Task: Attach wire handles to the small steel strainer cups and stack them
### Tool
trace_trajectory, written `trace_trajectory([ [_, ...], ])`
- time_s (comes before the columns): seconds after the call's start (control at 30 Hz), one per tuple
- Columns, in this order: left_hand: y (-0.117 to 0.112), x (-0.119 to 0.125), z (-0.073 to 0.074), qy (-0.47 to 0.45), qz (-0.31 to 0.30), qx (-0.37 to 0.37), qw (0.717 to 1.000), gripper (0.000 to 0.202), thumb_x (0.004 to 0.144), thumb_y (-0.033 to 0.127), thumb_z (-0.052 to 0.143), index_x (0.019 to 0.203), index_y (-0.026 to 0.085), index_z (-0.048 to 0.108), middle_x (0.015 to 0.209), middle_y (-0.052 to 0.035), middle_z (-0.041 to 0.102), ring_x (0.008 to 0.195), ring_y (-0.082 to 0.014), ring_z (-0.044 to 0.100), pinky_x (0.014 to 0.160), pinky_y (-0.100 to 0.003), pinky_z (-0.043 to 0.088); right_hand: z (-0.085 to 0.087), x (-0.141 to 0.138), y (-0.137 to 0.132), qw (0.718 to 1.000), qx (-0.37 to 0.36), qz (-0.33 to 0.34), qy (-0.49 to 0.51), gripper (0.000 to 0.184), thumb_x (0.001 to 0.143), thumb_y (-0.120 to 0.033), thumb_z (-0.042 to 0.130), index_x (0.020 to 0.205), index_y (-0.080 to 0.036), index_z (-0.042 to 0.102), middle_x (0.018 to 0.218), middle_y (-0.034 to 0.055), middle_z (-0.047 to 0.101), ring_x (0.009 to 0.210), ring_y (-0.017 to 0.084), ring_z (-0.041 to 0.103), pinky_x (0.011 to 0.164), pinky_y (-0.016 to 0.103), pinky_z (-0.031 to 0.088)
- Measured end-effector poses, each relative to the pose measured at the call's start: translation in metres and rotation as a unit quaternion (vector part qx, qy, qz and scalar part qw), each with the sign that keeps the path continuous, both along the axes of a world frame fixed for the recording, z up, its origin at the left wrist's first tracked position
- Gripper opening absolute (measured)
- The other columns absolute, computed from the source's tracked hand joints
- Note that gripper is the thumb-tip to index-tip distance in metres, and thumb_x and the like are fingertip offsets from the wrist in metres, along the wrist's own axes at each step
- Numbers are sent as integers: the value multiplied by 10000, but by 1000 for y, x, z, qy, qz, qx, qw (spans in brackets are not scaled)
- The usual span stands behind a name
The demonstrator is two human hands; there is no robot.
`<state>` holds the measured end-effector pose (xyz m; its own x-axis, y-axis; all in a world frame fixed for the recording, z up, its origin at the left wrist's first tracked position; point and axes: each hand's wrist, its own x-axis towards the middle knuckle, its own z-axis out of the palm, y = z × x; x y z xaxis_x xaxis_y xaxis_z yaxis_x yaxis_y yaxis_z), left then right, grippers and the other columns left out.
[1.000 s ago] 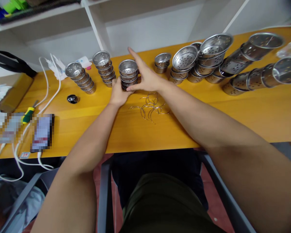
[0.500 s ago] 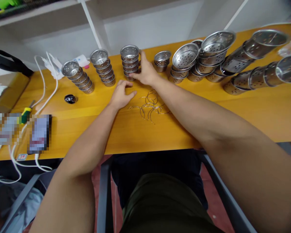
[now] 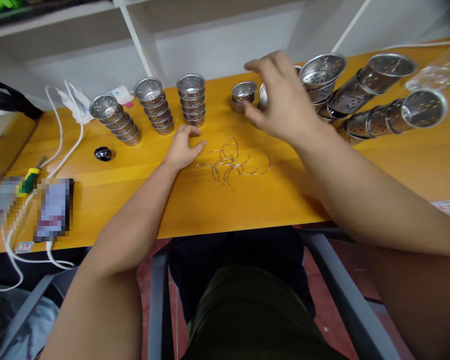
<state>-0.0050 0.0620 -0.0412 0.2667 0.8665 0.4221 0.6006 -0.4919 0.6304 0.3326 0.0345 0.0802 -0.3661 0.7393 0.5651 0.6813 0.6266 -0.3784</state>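
Fingers apart, my right hand [image 3: 283, 102] hovers over a leaning stack of perforated metal cups, which it partly hides. Just left of it stands a short stack of perforated cups [image 3: 243, 95]. My left hand [image 3: 183, 149] lies on the table with thumb and fingers apart, holding nothing. Behind it is an upright stack of perforated cups [image 3: 192, 100]; another cup stack [image 3: 153, 106] and a tilted one [image 3: 117, 120] stand farther left. Thin curved metal wires [image 3: 230, 162] lie in a loose heap right of my left hand.
Long stacks of perforated cups [image 3: 386, 120] lean at the right, near a clear plastic bag [image 3: 435, 72]. Left lie a small dark shiny object [image 3: 104, 154], a phone [image 3: 54, 210], a green-yellow screwdriver [image 3: 29, 181] and white cables [image 3: 77, 145]. White shelving [image 3: 217, 45] rises behind the table [image 3: 195, 210].
My right hand has let go of the upright stack in the middle and moved right, up over the leaning stacks. My left hand stays by the table's middle. The view has shifted slightly.
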Motion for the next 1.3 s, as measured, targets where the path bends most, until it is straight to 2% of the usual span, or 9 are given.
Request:
trace_trajectory([
  [0.07,-1,1,1,1,-3,-5,1000,337,982,259,952,1289,216,819,1421,-179,859,1403,-413,839,1360,-670,686,7,19,-8,994,8,-95,-60,880,986,-300,908,1824,-210,657,1842,324,606,1703,570,585,1523,776,401],
  [0.13,-4,2,4,9,0,-11,1000,331,979,260,955,1276,216,818,1414,-178,862,1404,-415,840,1364,-669,684,4,28,-8,980,-23,-168,-108,1163,843,-259,1026,1905,-136,571,1885,371,553,1764,616,528,1593,802,257],
  [0.2,-7,4,7,21,5,-15,1000,310,1000,273,936,1280,214,818,1425,-177,862,1422,-412,839,1380,-656,672,-2,28,-6,968,-50,-199,-145,1258,853,-285,1016,1970,-108,467,1928,377,506,1841,605,458,1627,820,77],
  [0.27,-11,5,10,32,8,-18,999,289,1029,284,906,1293,213,814,1441,-172,862,1442,-397,839,1394,-624,662,-5,25,-6,961,-53,-209,-173,1141,982,-323,878,1999,-110,407,1925,361,514,1863,571,454,1610,852,-12],
  [0.37,-13,6,12,42,8,-16,999,280,1033,284,894,1290,213,807,1437,-169,866,1441,-383,844,1385,-590,669,-4,21,-6,955,-48,-224,-189,996,1062,-333,729,1988,-123,431,1845,349,581,1795,560,549,1592,873,-15],
  [0.57,-13,6,12,46,0,-17,999,285,1031,278,885,1296,204,811,1442,-185,862,1422,-396,844,1383,-620,671,-3,28,1,957,-47,-215,-191,822,1014,-319,778,1807,-153,641,1757,348,636,1821,493,528,1621,803,28],
  [0.77,-13,5,12,48,3,-19,999,293,1024,268,897,1299,200,825,1460,-184,858,1438,-383,839,1390,-594,663,-9,38,7,969,-33,-191,-154,634,1062,-313,792,1686,-221,732,1739,311,661,1800,451,547,1600,864,40],
  [0.97,-13,4,13,48,3,-21,999,292,1031,279,914,1299,205,825,1454,-181,862,1445,-391,838,1396,-622,658,-10,42,10,968,-24,-192,-160,223,1125,-292,799,1293,-208,919,1694,323,698,1798,443,573,1600,868,60],
  [1.3,-9,1,8,32,-8,-10,999,314,1027,282,932,1310,213,816,1445,-173,844,1446,-389,836,1403,-624,661,-3,41,2,974,5,-189,-127,309,1186,-362,765,1376,-214,958,1781,298,645,1844,401,519,1629,822,31],
])
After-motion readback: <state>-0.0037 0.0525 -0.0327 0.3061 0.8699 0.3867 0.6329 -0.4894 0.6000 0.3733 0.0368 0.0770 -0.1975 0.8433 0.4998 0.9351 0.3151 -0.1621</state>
